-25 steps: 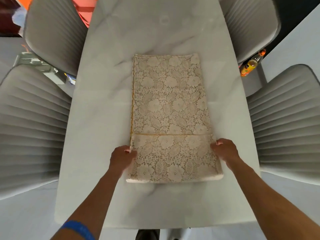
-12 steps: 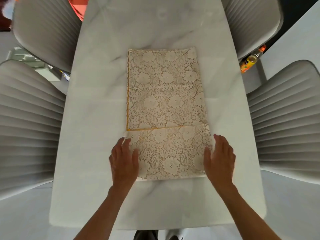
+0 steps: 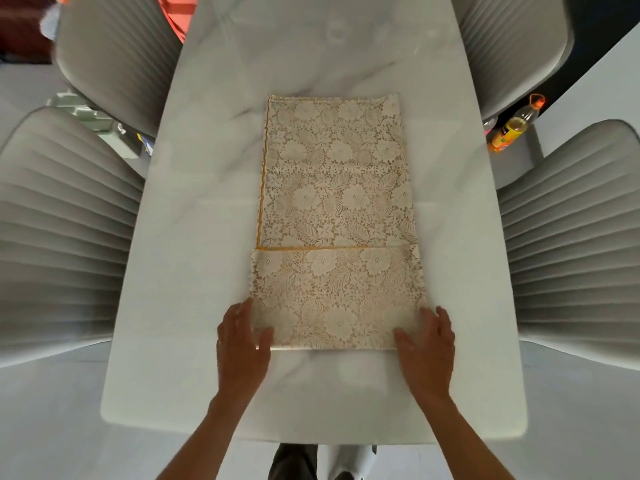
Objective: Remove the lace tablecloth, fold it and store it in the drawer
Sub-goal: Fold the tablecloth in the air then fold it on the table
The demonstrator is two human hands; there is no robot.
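Lace tablecloth (image 3: 337, 216): cream floral lace, folded into a long narrow rectangle, lying flat along the middle of the marble table (image 3: 194, 237). Near end doubled back on itself; the turned-over flap ends in a straight edge with a thin yellow trim crossing the cloth about a third of the way up. The same yellow trim runs along the left edge of the farther part.

Left hand (image 3: 242, 344): flat, fingers spread and extended, resting on the near left corner of the cloth, thumb lying on the lace, palm partly on the bare table. Grips nothing.

Right hand (image 3: 427, 344): flat, fingers spread, pressed on the near right corner, thumb on the lace near the fold. Grips nothing.

The two hands bracket the near folded edge; the cloth extends away from them toward the far end of the table.

Ribbed grey chairs (image 3: 62, 237): two on each side of the table.

Bottle (image 3: 512, 129): orange label, on the floor, far right, between the two right-hand chairs.
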